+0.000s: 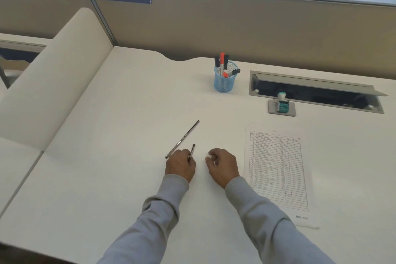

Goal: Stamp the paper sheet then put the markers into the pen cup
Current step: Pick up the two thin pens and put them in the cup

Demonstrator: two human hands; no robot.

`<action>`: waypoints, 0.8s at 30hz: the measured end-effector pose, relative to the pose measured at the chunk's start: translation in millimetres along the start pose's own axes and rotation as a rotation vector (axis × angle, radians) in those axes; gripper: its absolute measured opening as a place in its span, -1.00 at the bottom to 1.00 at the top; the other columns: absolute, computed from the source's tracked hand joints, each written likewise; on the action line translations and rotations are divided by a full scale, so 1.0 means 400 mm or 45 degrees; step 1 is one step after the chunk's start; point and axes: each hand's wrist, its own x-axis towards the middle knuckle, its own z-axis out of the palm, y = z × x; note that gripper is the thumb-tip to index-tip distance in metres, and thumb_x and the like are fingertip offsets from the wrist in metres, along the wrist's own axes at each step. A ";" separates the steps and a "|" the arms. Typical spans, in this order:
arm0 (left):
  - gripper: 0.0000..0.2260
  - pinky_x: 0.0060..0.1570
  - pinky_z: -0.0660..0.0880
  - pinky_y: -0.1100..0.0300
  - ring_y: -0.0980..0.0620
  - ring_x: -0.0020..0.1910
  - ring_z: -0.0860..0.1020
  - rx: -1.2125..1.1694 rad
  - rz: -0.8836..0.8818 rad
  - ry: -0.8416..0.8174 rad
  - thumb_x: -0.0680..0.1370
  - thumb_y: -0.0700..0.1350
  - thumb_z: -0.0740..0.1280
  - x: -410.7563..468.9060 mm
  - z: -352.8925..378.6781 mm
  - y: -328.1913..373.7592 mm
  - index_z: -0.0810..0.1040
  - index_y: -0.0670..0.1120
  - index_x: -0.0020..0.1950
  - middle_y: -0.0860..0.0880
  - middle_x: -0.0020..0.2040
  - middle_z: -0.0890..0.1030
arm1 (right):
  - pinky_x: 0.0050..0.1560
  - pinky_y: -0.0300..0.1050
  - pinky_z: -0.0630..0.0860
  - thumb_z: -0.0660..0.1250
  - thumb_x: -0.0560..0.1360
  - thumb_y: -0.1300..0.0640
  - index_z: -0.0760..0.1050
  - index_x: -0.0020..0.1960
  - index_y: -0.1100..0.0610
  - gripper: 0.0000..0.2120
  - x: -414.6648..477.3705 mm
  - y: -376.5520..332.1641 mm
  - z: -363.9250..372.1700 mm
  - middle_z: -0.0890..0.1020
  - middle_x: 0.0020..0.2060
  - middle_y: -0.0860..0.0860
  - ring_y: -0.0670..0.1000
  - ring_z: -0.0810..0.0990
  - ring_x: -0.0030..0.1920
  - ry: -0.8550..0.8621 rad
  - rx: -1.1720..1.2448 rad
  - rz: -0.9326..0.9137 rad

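Note:
A printed paper sheet (278,169) lies flat on the white desk at the right. Behind it a green-and-white stamp (282,104) stands on its grey pad. The blue mesh pen cup (223,80) holds several markers near the back. One thin dark marker (183,138) lies loose on the desk, its near end beside my left hand (180,165). My left hand is shut on a second thin dark marker (192,152), whose tip pokes out past the fingers. My right hand (222,164) rests beside it with curled fingers, and I see nothing in it.
A grey cable tray (315,90) with its lid open is sunk into the desk behind the stamp. A beige partition wall (235,28) bounds the back, and a padded divider (55,79) bounds the left.

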 end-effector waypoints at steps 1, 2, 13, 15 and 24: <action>-0.86 -0.10 0.46 0.08 -0.18 -0.07 0.60 -0.009 0.025 -0.012 0.52 -0.13 0.34 -0.006 0.008 0.008 0.64 -0.15 -0.01 -0.15 -0.10 0.64 | 0.08 -0.02 0.57 0.37 0.55 0.06 0.61 0.11 0.13 -0.80 -0.002 -0.006 0.005 0.65 -0.12 -0.01 0.03 0.60 -0.07 0.006 0.020 0.042; -0.85 -0.10 0.47 0.08 -0.17 -0.08 0.61 -0.016 0.052 -0.031 0.52 -0.11 0.35 -0.012 0.016 0.017 0.65 -0.15 -0.01 -0.14 -0.11 0.65 | 0.06 -0.05 0.57 0.38 0.55 0.04 0.62 0.08 0.13 -0.80 -0.001 -0.013 0.010 0.66 -0.16 -0.01 0.04 0.63 -0.07 0.012 0.026 0.087; -0.82 0.04 0.56 0.12 -0.07 -0.12 0.65 -0.300 0.093 -0.094 0.45 -0.14 0.47 -0.020 0.018 0.008 0.68 -0.13 0.04 -0.05 -0.16 0.72 | -0.11 -0.10 0.56 0.46 0.44 -0.04 0.63 -0.10 0.19 -0.73 0.059 -0.053 0.013 0.69 -0.11 0.15 0.22 0.68 -0.05 -0.038 -0.039 0.441; -0.81 0.04 0.47 0.16 -0.15 -0.08 0.61 -0.252 0.110 0.084 0.43 -0.19 0.49 -0.013 0.000 -0.018 0.68 -0.14 0.03 -0.06 -0.17 0.69 | -0.12 -0.12 0.52 0.46 0.43 -0.05 0.62 -0.08 0.19 -0.71 0.064 -0.052 0.012 0.68 -0.08 0.15 0.22 0.67 -0.03 -0.056 -0.043 0.449; -0.66 0.19 0.41 0.02 -0.24 0.14 0.49 -0.193 -0.299 0.175 0.45 -0.10 0.48 0.015 -0.048 -0.111 0.60 -0.14 0.20 -0.15 0.09 0.59 | -0.04 -0.12 0.52 0.43 0.43 -0.01 0.61 -0.02 0.19 -0.72 0.073 -0.057 0.006 0.66 -0.01 0.16 0.21 0.66 0.01 -0.086 -0.037 0.511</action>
